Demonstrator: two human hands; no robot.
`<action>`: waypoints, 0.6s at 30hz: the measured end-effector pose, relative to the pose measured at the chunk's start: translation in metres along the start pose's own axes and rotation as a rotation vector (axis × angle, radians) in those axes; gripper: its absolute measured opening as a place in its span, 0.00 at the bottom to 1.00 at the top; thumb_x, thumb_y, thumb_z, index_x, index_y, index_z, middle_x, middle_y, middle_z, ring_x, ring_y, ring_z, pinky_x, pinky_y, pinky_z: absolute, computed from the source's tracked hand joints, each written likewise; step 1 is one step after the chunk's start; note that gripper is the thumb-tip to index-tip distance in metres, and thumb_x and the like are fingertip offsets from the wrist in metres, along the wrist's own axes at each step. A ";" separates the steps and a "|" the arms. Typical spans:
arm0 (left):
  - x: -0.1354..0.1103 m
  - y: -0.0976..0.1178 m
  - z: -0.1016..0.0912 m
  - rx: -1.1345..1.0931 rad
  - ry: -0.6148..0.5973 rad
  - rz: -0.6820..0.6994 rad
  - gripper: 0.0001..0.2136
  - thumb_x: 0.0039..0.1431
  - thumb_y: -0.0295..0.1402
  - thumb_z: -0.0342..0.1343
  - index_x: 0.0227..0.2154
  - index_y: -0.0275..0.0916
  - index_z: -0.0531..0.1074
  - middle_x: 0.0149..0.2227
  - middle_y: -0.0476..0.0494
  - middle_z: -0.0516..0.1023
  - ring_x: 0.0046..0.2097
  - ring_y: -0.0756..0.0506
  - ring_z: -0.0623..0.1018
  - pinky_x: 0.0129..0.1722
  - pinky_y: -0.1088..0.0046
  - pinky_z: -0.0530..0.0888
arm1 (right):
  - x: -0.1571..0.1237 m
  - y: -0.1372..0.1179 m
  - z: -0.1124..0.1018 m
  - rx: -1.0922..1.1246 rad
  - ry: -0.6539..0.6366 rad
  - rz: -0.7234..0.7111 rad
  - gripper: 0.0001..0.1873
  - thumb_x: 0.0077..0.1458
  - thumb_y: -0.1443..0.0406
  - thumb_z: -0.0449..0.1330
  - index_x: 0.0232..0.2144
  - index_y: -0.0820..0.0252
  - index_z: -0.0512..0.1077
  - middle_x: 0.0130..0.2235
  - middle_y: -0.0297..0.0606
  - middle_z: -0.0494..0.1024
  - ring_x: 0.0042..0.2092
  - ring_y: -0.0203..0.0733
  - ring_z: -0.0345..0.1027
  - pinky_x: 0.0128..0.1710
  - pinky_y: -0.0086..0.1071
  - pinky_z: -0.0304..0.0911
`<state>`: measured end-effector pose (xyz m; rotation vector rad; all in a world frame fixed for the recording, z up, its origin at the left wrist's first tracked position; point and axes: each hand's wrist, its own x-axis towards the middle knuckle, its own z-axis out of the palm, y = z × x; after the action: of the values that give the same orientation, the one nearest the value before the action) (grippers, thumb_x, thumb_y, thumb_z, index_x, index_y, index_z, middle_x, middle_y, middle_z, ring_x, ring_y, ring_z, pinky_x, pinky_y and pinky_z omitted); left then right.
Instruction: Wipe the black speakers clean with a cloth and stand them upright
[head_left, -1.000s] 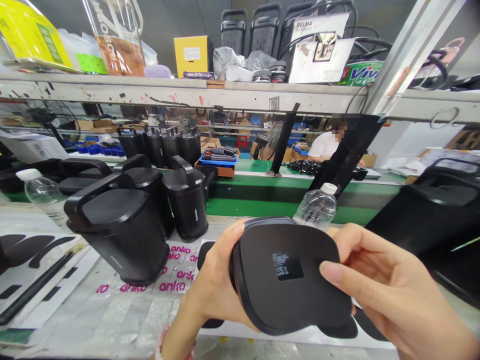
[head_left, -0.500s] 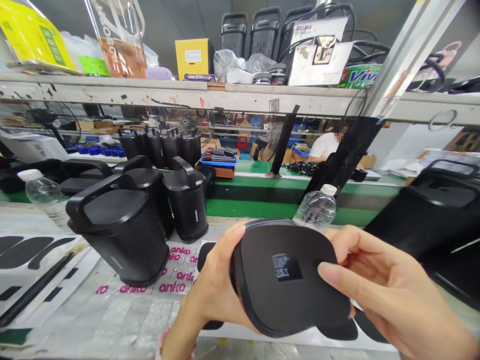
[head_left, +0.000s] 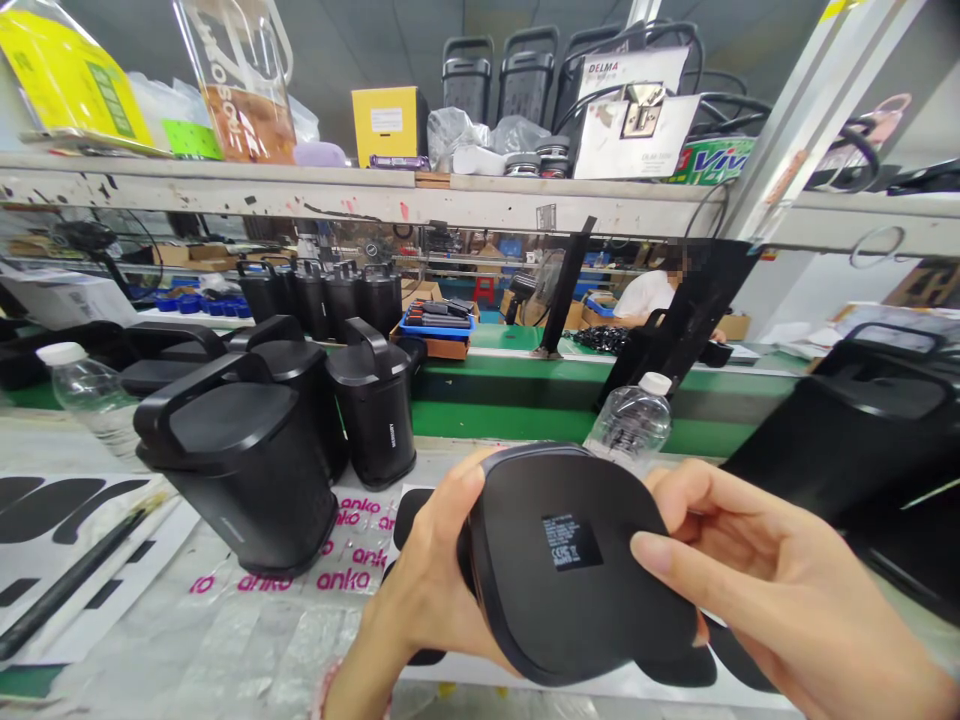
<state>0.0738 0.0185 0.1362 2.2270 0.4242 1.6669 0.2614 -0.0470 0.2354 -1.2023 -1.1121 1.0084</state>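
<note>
My left hand [head_left: 435, 560] is wrapped round a black speaker [head_left: 487, 600], tilted so that its underside faces me. Over that underside lies a thin black base pad [head_left: 517, 570] with rounded corners, a small glossy label [head_left: 574, 545] with white print at its middle. My right hand [head_left: 750, 560] pinches the pad's right edge, thumb on the face and fingers behind. Whether the pad touches the base all over cannot be told. Beneath my hands is a white sheet with black die-cut pieces [head_left: 739, 655]. To the left stands another black speaker [head_left: 232, 470] with a carrying handle.
More black speakers [head_left: 373, 410] stand behind and on the right. Clear plastic bottles [head_left: 630, 420] flank the work area. A black rod [head_left: 82, 560] lies on a second sheet at left. Overhead, a loaded shelf [head_left: 300, 190] crosses the view. A co-worker [head_left: 646, 293] sits beyond.
The speaker has shifted slightly downward in view, and its underside has turned a little. My right hand keeps its pinch at the pad's edge; the left keeps its hold.
</note>
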 end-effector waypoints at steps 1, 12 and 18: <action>-0.002 -0.002 0.000 0.019 0.007 0.019 0.57 0.36 0.43 0.73 0.66 0.58 0.42 0.65 0.37 0.60 0.60 0.29 0.69 0.55 0.50 0.71 | -0.001 0.000 0.001 -0.006 0.001 0.002 0.22 0.33 0.56 0.75 0.20 0.58 0.66 0.22 0.26 0.64 0.19 0.27 0.59 0.13 0.18 0.56; -0.004 -0.007 0.000 0.001 0.019 0.030 0.50 0.37 0.48 0.71 0.63 0.57 0.50 0.63 0.36 0.61 0.61 0.30 0.68 0.56 0.48 0.69 | 0.018 0.014 -0.026 -1.072 0.261 -0.625 0.26 0.54 0.43 0.57 0.18 0.54 0.64 0.14 0.28 0.63 0.16 0.34 0.54 0.16 0.31 0.51; -0.006 -0.003 -0.002 0.068 0.004 0.000 0.58 0.28 0.42 0.76 0.64 0.56 0.49 0.64 0.35 0.60 0.61 0.29 0.68 0.57 0.48 0.69 | 0.022 0.005 -0.009 -1.216 -0.036 -1.204 0.29 0.66 0.52 0.47 0.61 0.64 0.61 0.59 0.48 0.69 0.59 0.53 0.63 0.52 0.42 0.63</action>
<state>0.0700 0.0193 0.1306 2.2723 0.4896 1.6804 0.2737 -0.0269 0.2326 -1.0093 -2.1624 -0.7046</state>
